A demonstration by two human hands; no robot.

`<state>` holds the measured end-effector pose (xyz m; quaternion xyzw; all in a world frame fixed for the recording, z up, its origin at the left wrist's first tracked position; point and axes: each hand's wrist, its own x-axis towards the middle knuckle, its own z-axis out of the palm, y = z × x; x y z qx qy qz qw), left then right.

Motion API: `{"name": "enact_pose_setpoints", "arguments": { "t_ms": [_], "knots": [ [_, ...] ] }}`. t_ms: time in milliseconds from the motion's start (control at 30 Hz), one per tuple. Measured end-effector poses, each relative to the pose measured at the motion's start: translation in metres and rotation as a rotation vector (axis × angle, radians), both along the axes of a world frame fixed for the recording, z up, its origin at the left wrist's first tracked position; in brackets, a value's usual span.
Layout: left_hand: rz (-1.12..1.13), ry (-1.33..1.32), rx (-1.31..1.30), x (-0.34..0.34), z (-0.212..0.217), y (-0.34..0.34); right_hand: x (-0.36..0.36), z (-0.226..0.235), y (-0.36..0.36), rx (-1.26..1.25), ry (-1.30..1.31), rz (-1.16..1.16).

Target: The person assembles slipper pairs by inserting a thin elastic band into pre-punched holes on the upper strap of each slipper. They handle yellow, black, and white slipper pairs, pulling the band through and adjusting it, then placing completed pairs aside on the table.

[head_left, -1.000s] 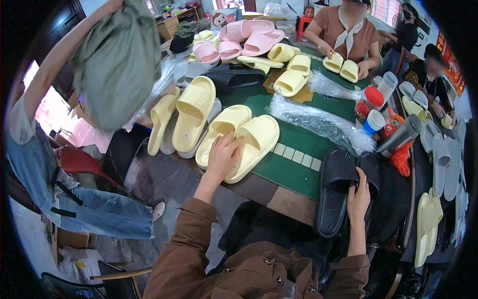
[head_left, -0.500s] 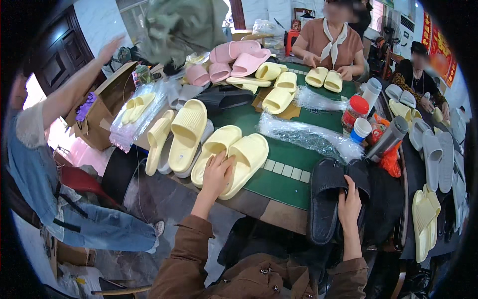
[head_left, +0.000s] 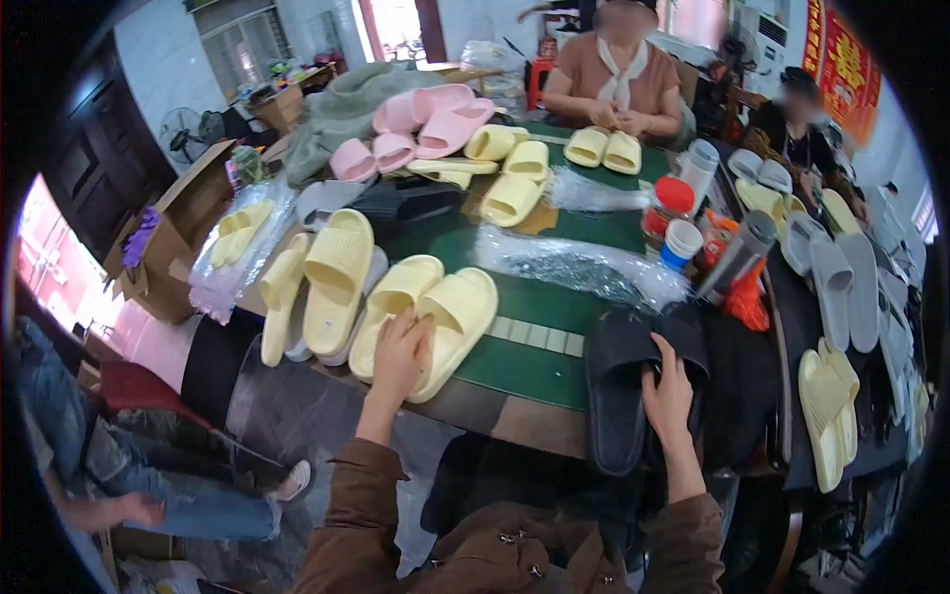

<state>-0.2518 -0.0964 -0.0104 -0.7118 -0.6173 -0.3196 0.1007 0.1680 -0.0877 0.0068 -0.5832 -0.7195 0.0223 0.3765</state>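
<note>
My left hand (head_left: 398, 358) is closed on the adjoining inner edges of two pale yellow slide slippers (head_left: 463, 315), its fingertips at their straps. The pair stands upright side by side at the table's near edge. To the right, my right hand (head_left: 669, 392) grips a pair of black slide slippers (head_left: 616, 381) where the two meet, fingers reaching to the straps. The right black slipper is partly hidden behind that hand. Left of the yellow pair, more yellow slippers (head_left: 337, 259) lean on grey ones.
Clear plastic bags (head_left: 579, 265), a red-lidded jar (head_left: 668, 210) and a grey tube (head_left: 737, 255) lie on the green table (head_left: 450, 233). Pink slippers (head_left: 455, 117) sit farther back. A person (head_left: 612, 74) works across the table; grey slippers (head_left: 839, 287) line the right.
My view has shifted a little, while both hands stay on their slippers. The person at left has lowered an arm, and the grey-green cloth once held up now lies at the table's back left.
</note>
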Motion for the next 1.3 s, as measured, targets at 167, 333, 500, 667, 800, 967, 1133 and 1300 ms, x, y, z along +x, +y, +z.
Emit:
{"name": "enact_pose_setpoints", "arguments": {
  "t_ms": [167,333,500,667,800,967,1133,1300],
  "knots": [
    [0.020,-0.029,-0.057,0.006,0.007,0.000,0.003,0.007,0.000,-0.206,0.030,-0.011],
    [0.101,-0.016,0.038,0.026,0.017,-0.014,-0.001,0.002,0.001,-0.217,0.012,-0.024],
    [-0.057,-0.169,0.042,0.082,0.037,-0.035,-0.021,0.003,-0.006,-0.210,-0.030,-0.041],
    [-0.326,-0.333,-0.071,0.138,0.037,-0.049,-0.054,0.004,-0.017,-0.210,-0.005,0.033],
    [-0.463,-0.262,-0.179,0.171,0.041,-0.053,-0.071,0.003,-0.025,-0.307,0.149,0.145],
    [-0.347,0.004,-0.210,0.182,0.034,-0.053,-0.063,0.018,-0.042,-0.330,0.335,0.390],
    [-0.332,0.032,-0.224,0.187,0.029,-0.054,-0.020,0.030,-0.058,-0.009,0.302,0.153],
    [-0.333,0.011,-0.220,0.193,0.031,-0.050,0.005,0.037,-0.047,-0.065,0.110,-0.150]
  ]
}}
